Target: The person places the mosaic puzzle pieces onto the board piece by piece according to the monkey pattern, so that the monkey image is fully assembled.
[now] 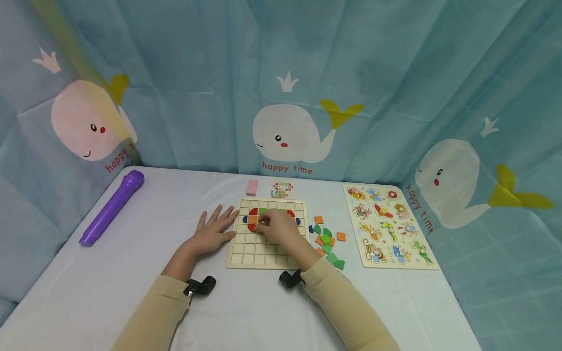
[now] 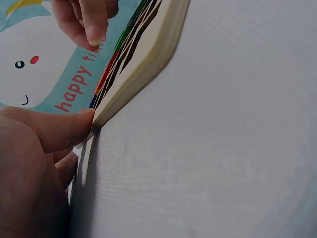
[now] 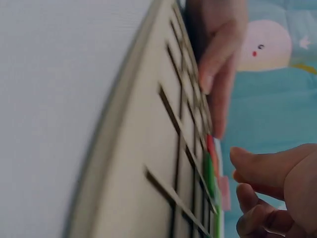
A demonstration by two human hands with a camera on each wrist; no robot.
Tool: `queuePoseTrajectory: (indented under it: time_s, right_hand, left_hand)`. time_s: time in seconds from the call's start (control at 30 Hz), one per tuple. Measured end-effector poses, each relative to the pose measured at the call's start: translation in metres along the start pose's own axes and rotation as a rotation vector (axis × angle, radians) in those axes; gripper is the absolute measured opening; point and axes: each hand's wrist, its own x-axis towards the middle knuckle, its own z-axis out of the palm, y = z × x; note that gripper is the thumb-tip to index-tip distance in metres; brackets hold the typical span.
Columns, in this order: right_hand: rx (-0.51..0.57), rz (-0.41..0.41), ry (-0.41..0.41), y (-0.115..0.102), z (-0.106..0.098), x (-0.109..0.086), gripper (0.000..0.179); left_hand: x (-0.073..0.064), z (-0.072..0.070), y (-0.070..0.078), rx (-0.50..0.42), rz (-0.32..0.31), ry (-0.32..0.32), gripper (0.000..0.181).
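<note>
A wooden grid board (image 1: 250, 261) lies on the table, with red, green, orange and blue tiles set in its upper rows. My left hand (image 1: 212, 234) rests flat beside it, fingers spread, thumb touching the board's left edge. In the left wrist view, that thumb (image 2: 69, 130) meets the board's corner. Over the upper tiles, my right hand (image 1: 279, 226) has its thumb and fingers curled together and covers part of the pattern. The right wrist view shows the right hand's thumb (image 3: 257, 166) close to the fingers; I cannot tell whether a tile is between them.
Loose orange, green and blue tiles (image 1: 331, 258) are scattered right of the board. Behind it lie a pattern card (image 1: 282, 190) and a pink block (image 1: 252, 187). An insect picture board (image 1: 388, 226) is at the right, and a purple microphone-shaped tube (image 1: 111, 209) at the left.
</note>
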Motion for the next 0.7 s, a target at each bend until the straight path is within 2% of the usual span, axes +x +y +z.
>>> queuePoseTrajectory:
  time_s: [0.13,0.33,0.7]
  right_hand:
    - [0.047,-0.005,0.036,0.008,-0.016,-0.008,0.018]
    - [0.032,-0.029,0.116,0.027,-0.033,-0.016,0.018]
    - [0.129,0.058,0.151,0.064,-0.056,-0.034,0.028]
  left_hand:
    - [0.001,0.0,0.001,0.013,-0.014,0.001,0.068]
    - [0.001,0.001,0.001,0.004,-0.024,0.008,0.069]
    - [0.001,0.002,0.0,0.001,-0.018,0.015,0.069]
